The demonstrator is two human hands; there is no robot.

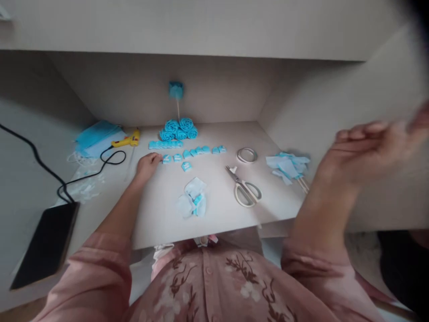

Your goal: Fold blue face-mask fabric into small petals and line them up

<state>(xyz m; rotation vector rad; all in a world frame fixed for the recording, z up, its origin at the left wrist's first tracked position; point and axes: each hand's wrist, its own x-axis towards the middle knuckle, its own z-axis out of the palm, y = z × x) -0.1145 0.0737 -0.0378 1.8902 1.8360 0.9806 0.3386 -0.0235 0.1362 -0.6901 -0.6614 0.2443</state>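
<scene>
My left hand (149,165) rests on the tabletop with its fingers curled closed. Its fingertips meet the left end of a row of small folded blue-and-white pieces (177,158); whatever is between the fingers is hidden. My right hand (372,141) is raised high at the right, smeared by motion, its fingers seemingly bent. One more folded piece (186,166) lies in front of the row. Nearer me is a crumpled white-and-blue fabric scrap (193,199). White-handled scissors (244,188) lie to its right, blades slightly apart.
Stacked blue rolled roses (179,129) and a blue flower on a stick (176,91) stand behind a folded blue strip (166,145). Around are a tape roll (247,155), fabric-wrapped sticks (290,166), a yellow glue gun (126,139), blue masks (98,136) and a phone (45,243).
</scene>
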